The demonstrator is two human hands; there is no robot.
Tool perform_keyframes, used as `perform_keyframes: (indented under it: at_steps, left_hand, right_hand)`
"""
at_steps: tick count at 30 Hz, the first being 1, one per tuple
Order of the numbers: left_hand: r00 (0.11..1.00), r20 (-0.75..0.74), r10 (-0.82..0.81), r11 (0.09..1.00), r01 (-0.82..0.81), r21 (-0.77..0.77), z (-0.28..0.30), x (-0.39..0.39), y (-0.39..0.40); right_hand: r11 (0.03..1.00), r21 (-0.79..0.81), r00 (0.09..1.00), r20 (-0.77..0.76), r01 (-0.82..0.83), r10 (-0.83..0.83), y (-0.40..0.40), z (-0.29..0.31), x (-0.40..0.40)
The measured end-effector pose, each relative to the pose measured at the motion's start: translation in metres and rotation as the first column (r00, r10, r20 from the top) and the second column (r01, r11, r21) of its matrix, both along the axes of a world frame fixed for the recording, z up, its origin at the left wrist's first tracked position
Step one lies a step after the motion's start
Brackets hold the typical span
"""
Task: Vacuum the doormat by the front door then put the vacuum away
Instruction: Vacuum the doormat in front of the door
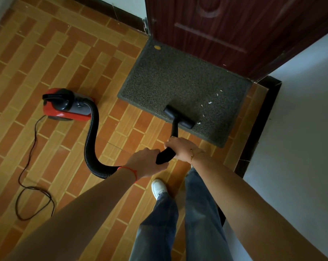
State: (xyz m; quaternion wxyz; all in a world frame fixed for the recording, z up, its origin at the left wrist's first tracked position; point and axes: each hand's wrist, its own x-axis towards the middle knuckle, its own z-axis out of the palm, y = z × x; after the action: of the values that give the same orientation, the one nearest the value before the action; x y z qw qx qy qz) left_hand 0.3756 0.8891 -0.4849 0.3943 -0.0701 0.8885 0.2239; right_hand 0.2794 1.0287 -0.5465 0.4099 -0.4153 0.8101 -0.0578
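Entryway, orange brick-pattern tile floor, dark red door at back. Grey doormat flat vs door. Vacuum nozzle on mat near edge, white crumbs just to its rt. Both grips curled round wand: left hand low, right hand higher. Red canister on floor to lft, hose looping, cord trailing. Step: vacuuming mat, prob midway. Next: sweep nozzle rt over crumbs; stow after.

A grey doormat flecked with white scraps lies against the front door; the red canister vacuum sits left, its black nozzle on the mat's near edge.
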Motion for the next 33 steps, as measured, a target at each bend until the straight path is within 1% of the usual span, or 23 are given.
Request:
perform_keyframes:
  at_steps: [5,10,16,20,25,29,33]
  left_hand:
    - [1.0,0.015,0.009,1.0,-0.009,0.02,-0.004,-0.01,0.008]
    - [0.999,0.014,0.035,0.999,-0.035,0.039,-0.009,-0.036,0.02]
    - [0.997,0.011,0.072,0.997,-0.072,0.036,-0.014,-0.078,0.039]
    - [0.998,-0.007,0.065,0.998,-0.065,0.025,-0.017,-0.109,0.055]
    - [0.996,0.006,0.088,0.996,-0.088,0.025,-0.018,-0.159,0.074]
    - [0.996,-0.014,0.093,0.996,-0.093,0.014,-0.017,-0.203,0.087]
    - [0.99,-0.017,0.139,0.99,-0.138,0.03,-0.018,-0.248,0.1]
  right_hand:
    - [1.0,0.006,1.0,-0.025,-0.001,0.001,0.008,-0.005,-0.008]
    - [1.0,-0.002,0.998,-0.06,0.001,-0.001,0.019,-0.009,-0.034]
    - [0.998,-0.032,0.998,-0.045,0.046,-0.047,0.038,-0.019,-0.075]
    - [0.998,-0.04,0.998,-0.053,0.038,-0.041,0.053,-0.021,-0.108]
    - [0.999,-0.041,0.999,-0.051,0.01,-0.012,0.071,-0.026,-0.157]
    - [0.999,-0.044,0.996,-0.085,-0.032,0.028,0.083,-0.026,-0.204]
    - [0.999,-0.043,0.996,-0.085,-0.033,0.029,0.094,-0.028,-0.251]
